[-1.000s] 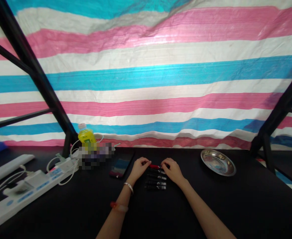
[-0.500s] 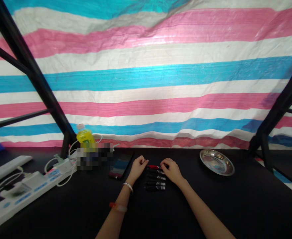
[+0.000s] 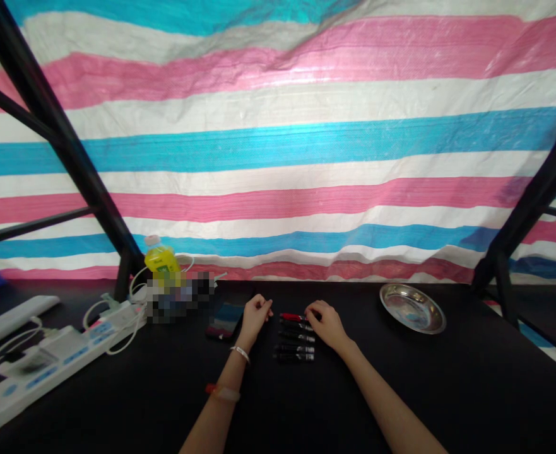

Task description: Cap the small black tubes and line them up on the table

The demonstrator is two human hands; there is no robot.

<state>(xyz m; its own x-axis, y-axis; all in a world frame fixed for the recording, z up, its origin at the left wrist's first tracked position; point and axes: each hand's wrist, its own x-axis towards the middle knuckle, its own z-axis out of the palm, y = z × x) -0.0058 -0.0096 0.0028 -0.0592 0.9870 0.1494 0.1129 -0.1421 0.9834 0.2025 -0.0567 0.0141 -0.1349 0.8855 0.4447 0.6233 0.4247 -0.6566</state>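
A red pen [image 3: 293, 317] lies at the far end of a column of several pens, all set crosswise on the black table. Below it come black pens, among them one black pen [image 3: 296, 337] in the middle and the nearest black pen [image 3: 294, 357]. My right hand [image 3: 324, 320] rests at the right end of the red pen, fingers closed on its tip and partly covering it. To the left of the pens, a small gap away from the red one, is my left hand [image 3: 257, 313]. Its fingers are curled together, and nothing shows in them.
A dark phone [image 3: 224, 320] lies beside my left hand. At the right stands a shiny metal dish [image 3: 413, 309]. White power strips [image 3: 55, 359] with plugs and cables run along the left, near a yellow bottle [image 3: 163, 261]. Black frame bars and a striped sheet [image 3: 278, 151] close off the back.
My left hand has moved left, away from the red pen's left end, which now shows fully. My right hand stays at the pen's other end. The pens keep their places.
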